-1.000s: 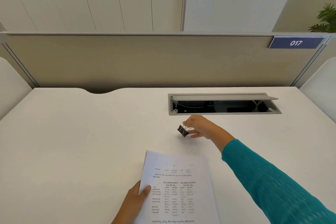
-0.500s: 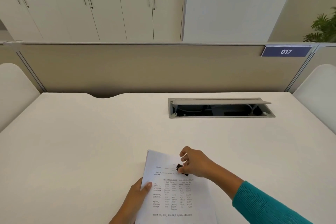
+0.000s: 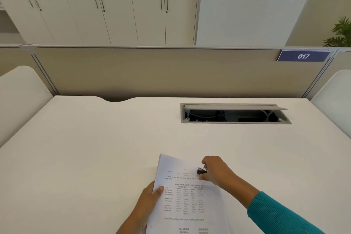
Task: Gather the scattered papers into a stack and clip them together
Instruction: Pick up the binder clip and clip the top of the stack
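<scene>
A stack of printed papers (image 3: pixel 187 201) sits at the near middle of the white desk, its far end lifted a little. My left hand (image 3: pixel 146 205) grips the stack's left edge, thumb on top. A small black binder clip (image 3: pixel 201 171) hangs over the upper right part of the top sheet. My right hand (image 3: pixel 216 172) pinches the clip's wire handles, fingers curled around them. Whether the clip's jaws bite the paper cannot be told.
The white desk (image 3: pixel 95 148) has an open grey cable tray (image 3: pixel 235 114) set into it at the back right. A beige divider panel (image 3: pixel 152 72) with a blue 017 sign (image 3: pixel 303 56) closes the far edge. White chair backs flank both sides.
My right hand carried the binder clip from near the cable tray back to the papers, then shifted it toward the stack's upper right. My left hand kept its hold on the stack.
</scene>
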